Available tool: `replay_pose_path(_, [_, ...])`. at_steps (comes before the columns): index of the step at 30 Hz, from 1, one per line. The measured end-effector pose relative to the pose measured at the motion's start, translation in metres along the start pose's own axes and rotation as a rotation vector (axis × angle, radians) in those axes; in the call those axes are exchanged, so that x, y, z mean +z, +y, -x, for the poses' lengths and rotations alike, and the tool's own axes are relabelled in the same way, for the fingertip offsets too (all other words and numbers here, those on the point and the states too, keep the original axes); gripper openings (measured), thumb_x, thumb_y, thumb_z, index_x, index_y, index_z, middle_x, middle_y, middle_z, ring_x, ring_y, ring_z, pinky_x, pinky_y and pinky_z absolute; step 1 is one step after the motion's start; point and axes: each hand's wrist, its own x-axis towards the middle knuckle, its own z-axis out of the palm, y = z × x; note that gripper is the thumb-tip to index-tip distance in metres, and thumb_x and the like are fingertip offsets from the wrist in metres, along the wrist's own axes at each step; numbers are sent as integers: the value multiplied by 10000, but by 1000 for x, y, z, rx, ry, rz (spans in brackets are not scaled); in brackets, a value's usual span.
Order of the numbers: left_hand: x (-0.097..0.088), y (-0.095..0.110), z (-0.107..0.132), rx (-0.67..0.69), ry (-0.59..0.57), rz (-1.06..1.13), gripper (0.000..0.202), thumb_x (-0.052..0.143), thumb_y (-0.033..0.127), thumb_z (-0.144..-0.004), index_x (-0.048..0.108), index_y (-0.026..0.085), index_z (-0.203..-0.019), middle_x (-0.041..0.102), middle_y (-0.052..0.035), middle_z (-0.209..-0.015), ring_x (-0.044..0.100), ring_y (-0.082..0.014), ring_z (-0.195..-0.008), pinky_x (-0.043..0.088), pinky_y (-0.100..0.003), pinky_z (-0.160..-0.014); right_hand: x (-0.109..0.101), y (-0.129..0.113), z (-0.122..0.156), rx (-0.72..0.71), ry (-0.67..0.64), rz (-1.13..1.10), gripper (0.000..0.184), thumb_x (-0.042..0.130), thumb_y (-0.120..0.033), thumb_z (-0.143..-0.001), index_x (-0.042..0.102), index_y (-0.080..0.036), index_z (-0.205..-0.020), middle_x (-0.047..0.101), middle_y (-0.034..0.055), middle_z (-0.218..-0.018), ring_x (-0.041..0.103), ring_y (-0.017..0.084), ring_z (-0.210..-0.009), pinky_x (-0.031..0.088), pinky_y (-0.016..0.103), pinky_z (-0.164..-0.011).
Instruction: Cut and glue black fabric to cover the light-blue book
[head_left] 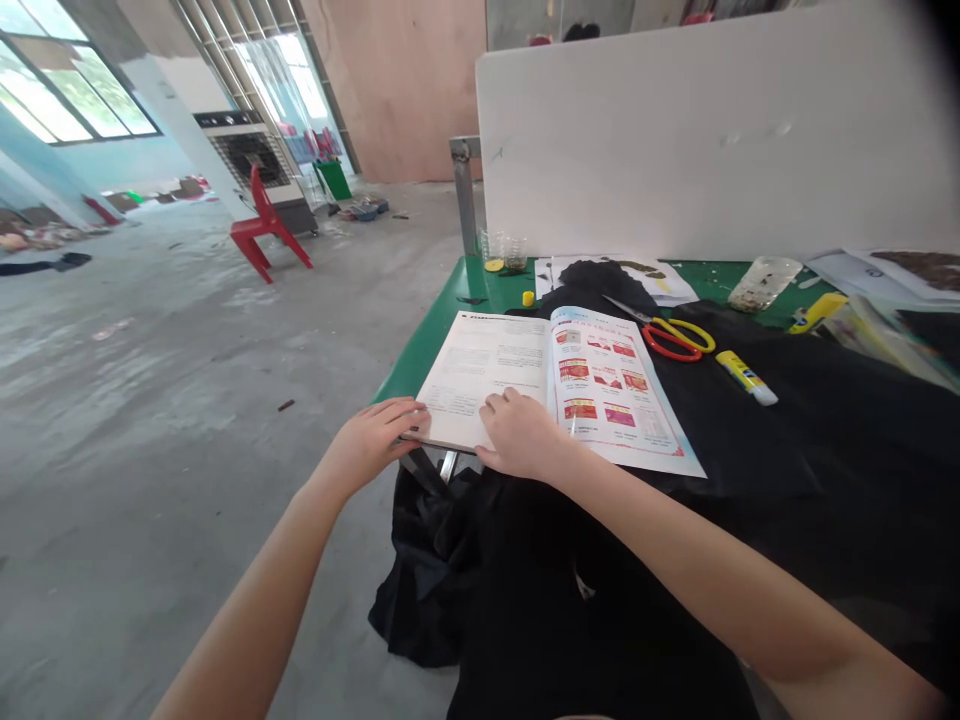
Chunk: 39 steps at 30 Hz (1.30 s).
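Observation:
An open book (pixel 487 350) with printed text on its left page and red product pictures on its right page (pixel 611 390) lies at the table's near left corner. My left hand (pixel 379 440) is closed on the book's lower left corner, fingers on top, thumb at the edge. Bent fingers of my right hand (pixel 521 435) press on the left page near the fold, its thumb at the bottom edge. Right of the book lie scissors (pixel 679 340) with red and yellow handles and a yellow glue stick (pixel 746 378), both on black cloth (pixel 787 440).
Behind the book are a small yellow cap (pixel 528 298), clear plastic cups (pixel 514 250) and a tilted clear cup (pixel 763 284). A white board (pixel 712 140) stands along the back of the green table (pixel 420 345). A red chair (pixel 266 225) is on the floor at left.

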Motion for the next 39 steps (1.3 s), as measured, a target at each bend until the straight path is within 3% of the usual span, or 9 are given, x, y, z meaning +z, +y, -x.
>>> replay_pose_path(6, [1,-12,4,-6,-77,-55,366,429,336,-908,513,264,-1258,521,-60,-1325,603,-223,-1031,508,-348,-816,6,-21,-13,73,-14,84,405,548,-423,-793,555,-85,-1015,553,170,-958,490,263,-886,440,343,-647])
replay_pose_path(11, [-6,-19,-4,-6,-137,81,346,446,364,-899,544,257,-1214,535,-47,-1313,592,-210,-1069,492,-314,-851,8,-31,-27,66,10,80,386,560,-391,-793,548,-81,-1022,550,168,-967,487,253,-881,442,336,-634])
replay_pose_path(21, [-30,-40,-33,-110,-318,378,311,613,439,-762,674,296,-1031,643,16,-1161,603,-209,-1043,448,-279,-916,-3,-12,-38,-55,-29,42,539,613,-582,-727,597,-93,-952,603,137,-915,558,236,-838,455,320,-679])
replay_pose_path(25, [-45,-45,-51,-134,-383,428,261,577,439,-782,697,297,-964,688,25,-1052,629,-195,-956,458,-253,-842,-9,1,-40,-70,-59,7,527,538,-616,-768,621,-124,-934,624,116,-893,593,228,-804,442,316,-681])
replay_pose_path(28, [-57,-41,-63,-114,-378,348,252,523,427,-815,690,301,-956,707,26,-954,639,-182,-843,455,-242,-734,-12,7,-40,-95,-116,-14,527,464,-630,-803,626,-145,-931,636,100,-880,605,224,-796,431,307,-654])
replay_pose_path(30, [-64,-37,-70,-90,-363,300,247,497,414,-833,681,295,-948,707,28,-915,631,-169,-783,435,-232,-670,-13,5,-39,-78,-115,-14,449,464,-558,-831,626,-145,-902,639,97,-865,604,223,-797,428,305,-649])
replay_pose_path(32, [-68,-32,-76,-68,-334,259,244,479,405,-847,672,279,-930,701,28,-891,618,-159,-745,412,-227,-634,-11,-4,-38,-10,-67,-14,352,482,-463,-836,617,-144,-900,635,99,-865,596,226,-810,429,306,-647])
replay_pose_path(35, [-73,-24,-83,-29,-281,180,240,465,405,-868,656,267,-912,689,34,-888,605,-150,-725,391,-229,-629,-7,-19,-39,160,3,-38,375,483,-474,-826,586,-140,-961,617,121,-924,588,236,-820,428,308,-610])
replay_pose_path(39, [-87,-9,-92,3,-180,134,275,432,441,-892,633,259,-941,669,25,-945,614,-160,-780,412,-242,-692,-4,-18,-37,289,36,-146,345,334,-418,-911,582,-179,-933,630,75,-850,601,190,-679,391,287,-566])
